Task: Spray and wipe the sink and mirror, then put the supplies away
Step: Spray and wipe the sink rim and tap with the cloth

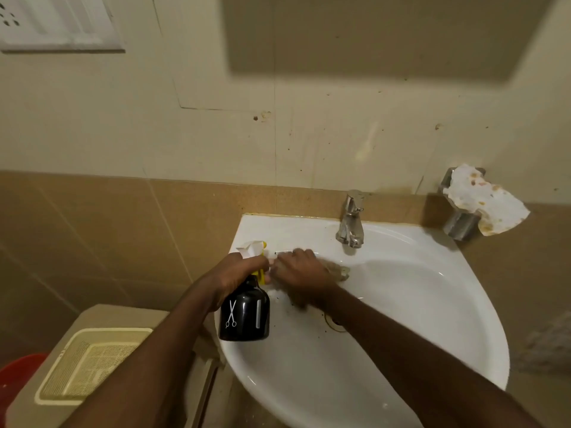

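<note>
A white corner sink (432,291) fills the lower right, with a chrome tap (350,220) at its back rim. My left hand (238,274) grips the neck and trigger of a black spray bottle (244,316) with a white and yellow head, held over the sink's left rim. Beside it, my right hand (304,273) presses a crumpled brownish cloth (338,270) onto the back left of the basin. The cloth is mostly hidden under that hand. The mirror's lower edge (401,38) shows at the top, dim and blurred.
A metal wall holder (460,220) with a stained white paper (485,202) hangs right of the tap. A cream plastic basket (89,366) sits on a beige toilet tank at the lower left, with a red bucket (15,372) beside it. A switch plate (58,23) is top left.
</note>
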